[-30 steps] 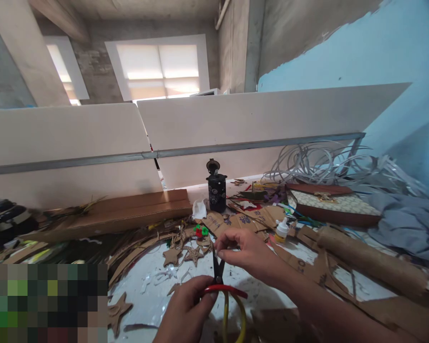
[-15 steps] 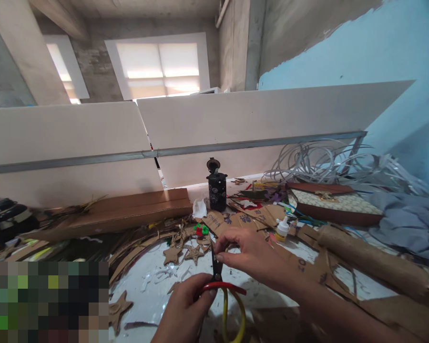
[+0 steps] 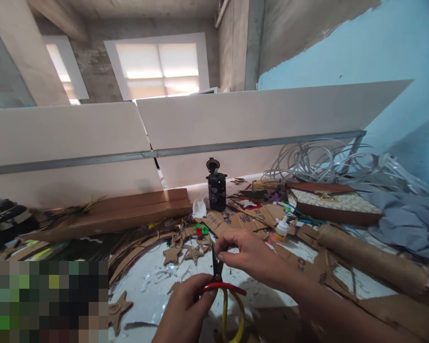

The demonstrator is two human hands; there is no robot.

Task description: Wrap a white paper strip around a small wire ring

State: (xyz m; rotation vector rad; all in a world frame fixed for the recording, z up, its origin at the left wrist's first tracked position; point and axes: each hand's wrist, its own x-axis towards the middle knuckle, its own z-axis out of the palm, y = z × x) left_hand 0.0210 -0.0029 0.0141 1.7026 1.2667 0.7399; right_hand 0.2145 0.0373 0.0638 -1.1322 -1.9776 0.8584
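A pair of scissors [image 3: 218, 277] with dark blades and red and yellow handles points away from me, over the cluttered tabletop. My left hand [image 3: 188, 305] is closed around the scissors near the pivot and the red handle; the yellow loop hangs free below. At the blades' far end, the thumb and forefinger of my right hand [image 3: 248, 252] are pinched on a blade. Any small thing between those fingertips is hidden. Just beyond, to the left, lie cardboard stars [image 3: 171, 256] with twine. A larger cardboard star [image 3: 119, 312] rests at the lower left.
Behind the hands stands a black lidded container [image 3: 217, 190], its lid raised. A small glue bottle [image 3: 282, 229] is on the right, near a cardboard roll [image 3: 372, 259] and a handbag [image 3: 336, 205]. White paper scraps [image 3: 160, 276] litter the table. A white partition [image 3: 264, 119] rises behind.
The right hand's fingers have shifted very slightly at the blades. The left hand and the scissors are almost where they were.
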